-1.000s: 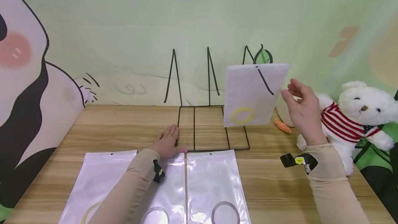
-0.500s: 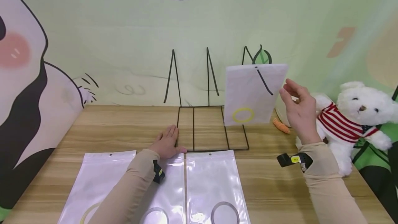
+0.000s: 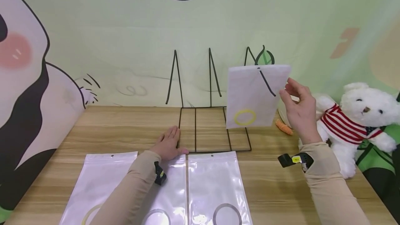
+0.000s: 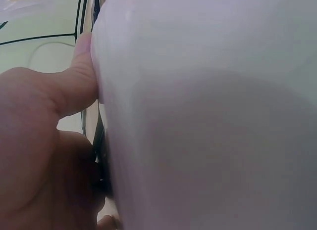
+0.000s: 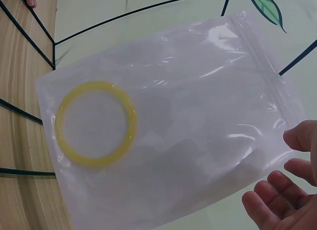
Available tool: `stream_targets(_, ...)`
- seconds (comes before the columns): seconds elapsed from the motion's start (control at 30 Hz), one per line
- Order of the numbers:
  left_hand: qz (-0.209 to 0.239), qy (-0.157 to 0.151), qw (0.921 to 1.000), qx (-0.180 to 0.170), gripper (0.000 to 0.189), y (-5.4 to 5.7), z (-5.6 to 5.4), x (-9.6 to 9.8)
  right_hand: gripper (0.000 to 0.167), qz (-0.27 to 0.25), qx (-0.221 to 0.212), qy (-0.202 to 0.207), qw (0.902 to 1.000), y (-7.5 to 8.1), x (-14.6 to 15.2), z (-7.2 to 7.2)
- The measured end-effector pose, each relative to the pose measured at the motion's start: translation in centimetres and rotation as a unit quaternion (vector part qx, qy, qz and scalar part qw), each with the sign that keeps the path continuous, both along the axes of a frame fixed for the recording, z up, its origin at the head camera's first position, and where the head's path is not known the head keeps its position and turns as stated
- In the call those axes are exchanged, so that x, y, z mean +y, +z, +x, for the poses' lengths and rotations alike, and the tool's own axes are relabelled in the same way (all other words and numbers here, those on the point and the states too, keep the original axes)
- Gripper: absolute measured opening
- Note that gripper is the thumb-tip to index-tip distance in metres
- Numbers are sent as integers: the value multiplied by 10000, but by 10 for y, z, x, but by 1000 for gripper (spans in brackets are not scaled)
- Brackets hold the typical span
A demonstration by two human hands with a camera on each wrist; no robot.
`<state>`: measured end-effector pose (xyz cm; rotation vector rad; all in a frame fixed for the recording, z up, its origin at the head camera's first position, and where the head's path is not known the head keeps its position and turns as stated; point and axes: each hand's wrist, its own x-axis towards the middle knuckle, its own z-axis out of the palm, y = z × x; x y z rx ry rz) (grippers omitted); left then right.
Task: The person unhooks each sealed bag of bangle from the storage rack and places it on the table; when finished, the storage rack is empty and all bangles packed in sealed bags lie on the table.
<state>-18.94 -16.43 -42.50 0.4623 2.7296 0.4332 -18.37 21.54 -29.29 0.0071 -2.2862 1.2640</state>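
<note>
A white zip-lock bag [image 3: 247,93] hangs by its top hole on the right hook of a black wire rack [image 3: 195,127]. In the right wrist view a yellow ring [image 5: 130,123] shows low in this bag. My right hand [image 3: 301,108] is at the bag's right edge, thumb and fingers apart, loosely bent. The thumb overlaps the edge; contact cannot be told. My left hand [image 3: 167,143] rests on the rack's left side, fingers straight, thumb along the front bar. In the left wrist view a blurred pale sheet hides most of what lies beyond the thumb [image 4: 81,71].
Three more zip-lock bags lie in front: a left one [image 3: 103,173], a middle one [image 3: 175,186] partly under my left arm, and a right one [image 3: 215,180]. Rings show in them. A white teddy bear [image 3: 347,121] and an orange carrot-like toy [image 3: 283,127] are at right.
My right hand has shifted slightly left, closer to the hanging bag's edge. The left hand stays on the rack, and the bag remains on its hook.
</note>
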Motion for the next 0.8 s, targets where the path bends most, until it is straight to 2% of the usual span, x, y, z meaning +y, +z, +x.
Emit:
stream_targets(0.43,56,23,10000,-13,94,1,1,0,45,-187,196,-25,9996,4,-1,1)
stream_targets(0.8,19,14,10000,-3,94,-2,0,0,32,-493,482,94,9976,4,2,-1)
